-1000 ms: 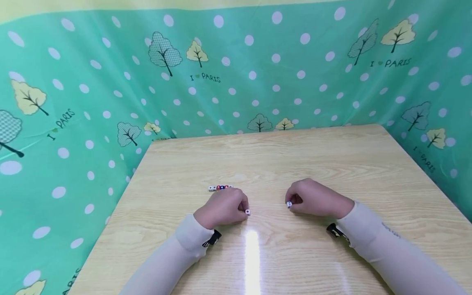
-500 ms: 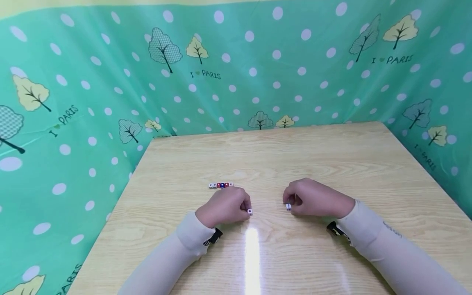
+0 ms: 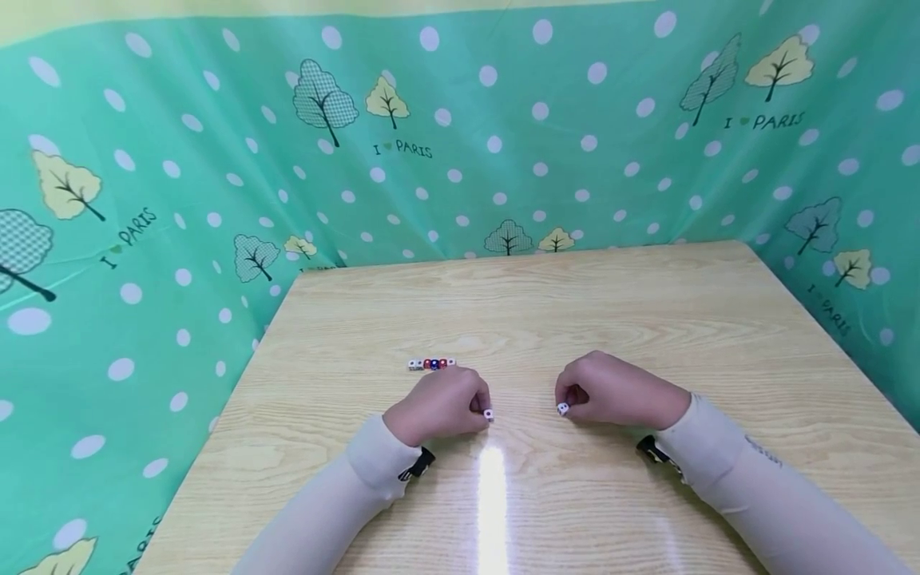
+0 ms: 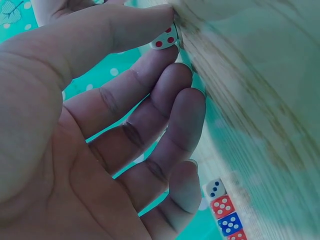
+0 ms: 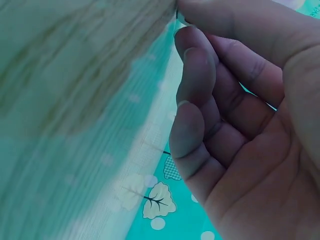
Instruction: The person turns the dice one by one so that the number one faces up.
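My left hand (image 3: 440, 406) pinches a white die (image 3: 489, 415) between thumb and index finger, low over the wooden table. Red pips show on that die in the left wrist view. Across a gap to the right, my right hand (image 3: 611, 391) holds another white die (image 3: 563, 409) at its fingertips; in the right wrist view the fingers and thumb hide nearly all of it. Just beyond the left hand lies a short row of dice (image 3: 434, 364), white, red and blue, set side by side. The left wrist view shows part of this row, including a blue die (image 4: 230, 224).
The light wooden table (image 3: 575, 303) carries a bright strip of reflected light near its front. A green curtain (image 3: 446, 192) with white dots and printed trees hangs behind and along both sides of the table.
My left hand has shifted slightly right with its die. The die at my right fingertips has turned and sits a little lower in the head view. The row of dice stays put.
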`<state>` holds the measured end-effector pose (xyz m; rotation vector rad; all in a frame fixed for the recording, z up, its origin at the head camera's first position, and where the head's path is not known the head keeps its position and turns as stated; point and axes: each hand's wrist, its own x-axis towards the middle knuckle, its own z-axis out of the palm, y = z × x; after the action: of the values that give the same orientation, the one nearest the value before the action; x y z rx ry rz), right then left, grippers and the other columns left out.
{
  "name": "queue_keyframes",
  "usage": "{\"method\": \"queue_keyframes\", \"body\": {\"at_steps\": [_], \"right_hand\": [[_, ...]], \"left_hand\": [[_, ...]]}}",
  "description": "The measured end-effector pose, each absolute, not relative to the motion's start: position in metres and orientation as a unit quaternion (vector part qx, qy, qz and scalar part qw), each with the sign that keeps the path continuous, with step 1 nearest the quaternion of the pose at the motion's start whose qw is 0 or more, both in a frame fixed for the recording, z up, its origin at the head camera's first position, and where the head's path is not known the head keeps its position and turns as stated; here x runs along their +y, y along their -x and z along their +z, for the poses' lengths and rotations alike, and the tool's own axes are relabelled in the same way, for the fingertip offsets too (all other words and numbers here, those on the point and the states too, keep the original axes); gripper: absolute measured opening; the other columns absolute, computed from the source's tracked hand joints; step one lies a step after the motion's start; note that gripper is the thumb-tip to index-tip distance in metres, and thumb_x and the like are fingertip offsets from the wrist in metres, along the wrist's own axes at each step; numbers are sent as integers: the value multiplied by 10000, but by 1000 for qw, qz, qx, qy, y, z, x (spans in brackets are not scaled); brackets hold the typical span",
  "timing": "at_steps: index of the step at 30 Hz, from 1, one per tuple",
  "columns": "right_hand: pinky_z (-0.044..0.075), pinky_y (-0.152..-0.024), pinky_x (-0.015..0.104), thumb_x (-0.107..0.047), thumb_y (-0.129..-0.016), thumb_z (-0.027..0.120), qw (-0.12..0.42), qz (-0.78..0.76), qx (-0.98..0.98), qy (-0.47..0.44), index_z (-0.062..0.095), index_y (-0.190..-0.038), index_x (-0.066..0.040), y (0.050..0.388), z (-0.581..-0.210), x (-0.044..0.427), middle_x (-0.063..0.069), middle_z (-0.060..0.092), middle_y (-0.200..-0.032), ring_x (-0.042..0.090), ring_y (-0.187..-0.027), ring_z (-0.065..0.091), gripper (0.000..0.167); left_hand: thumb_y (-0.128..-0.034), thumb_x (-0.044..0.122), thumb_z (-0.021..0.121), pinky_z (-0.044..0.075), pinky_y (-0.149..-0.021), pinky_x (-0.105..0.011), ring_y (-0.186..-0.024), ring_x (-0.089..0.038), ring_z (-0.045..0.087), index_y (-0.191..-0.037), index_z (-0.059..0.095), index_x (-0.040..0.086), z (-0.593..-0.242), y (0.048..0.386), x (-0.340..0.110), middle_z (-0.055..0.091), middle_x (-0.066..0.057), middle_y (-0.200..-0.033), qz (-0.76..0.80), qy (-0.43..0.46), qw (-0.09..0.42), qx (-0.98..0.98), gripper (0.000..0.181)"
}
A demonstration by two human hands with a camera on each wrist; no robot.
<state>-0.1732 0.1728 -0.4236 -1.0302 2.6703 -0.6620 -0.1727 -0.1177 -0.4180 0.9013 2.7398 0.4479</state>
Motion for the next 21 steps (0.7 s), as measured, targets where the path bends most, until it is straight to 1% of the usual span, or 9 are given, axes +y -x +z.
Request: {"method": "queue_keyframes", "body": {"at_steps": [6, 10, 13, 17, 21], "right_hand": [[493, -652, 224, -171, -828, 847, 107, -227, 905, 344, 719, -802, -271, 174, -422, 174, -174, 618, -730, 10, -670, 543, 165], [493, -660, 230, -137, -816, 842, 110, -237, 900, 349, 735, -873, -253, 173, -422, 174, -147, 620, -746, 43, -673, 553, 168], [495, -669, 231, -138, -828, 830, 114, -237, 897, 355, 745, -907, -248, 172, -424, 174, -139, 623, -765, 56, -686, 562, 160], [497, -668, 229, -154, -852, 808, 111, -225, 898, 361, 742, -867, -259, 172, -425, 172, -154, 619, -770, 45, -701, 570, 125], [499, -668, 225, -107, -858, 775, 107, -219, 898, 367, 729, -830, -270, 171, -425, 172, -167, 607, -764, 33, -701, 563, 172]], "left_hand": [[-815, 181, 781, 460, -602, -245, -658, -46, 544, -729, 700, 269, -418, 173, -118, 612, 146, -691, 157, -302, 119, 933, 147], [-816, 183, 781, 459, -602, -249, -657, -49, 540, -727, 694, 270, -418, 173, -117, 612, 140, -689, 160, -300, 121, 933, 152], [-817, 186, 782, 455, -601, -249, -656, -49, 536, -728, 692, 270, -418, 172, -117, 610, 139, -686, 159, -300, 122, 933, 152], [-822, 186, 776, 455, -596, -245, -654, -44, 536, -731, 694, 277, -417, 171, -117, 606, 144, -682, 156, -307, 116, 931, 152], [-829, 186, 772, 456, -592, -239, -651, -40, 535, -738, 697, 275, -417, 170, -116, 602, 144, -685, 151, -317, 112, 930, 148]]}}
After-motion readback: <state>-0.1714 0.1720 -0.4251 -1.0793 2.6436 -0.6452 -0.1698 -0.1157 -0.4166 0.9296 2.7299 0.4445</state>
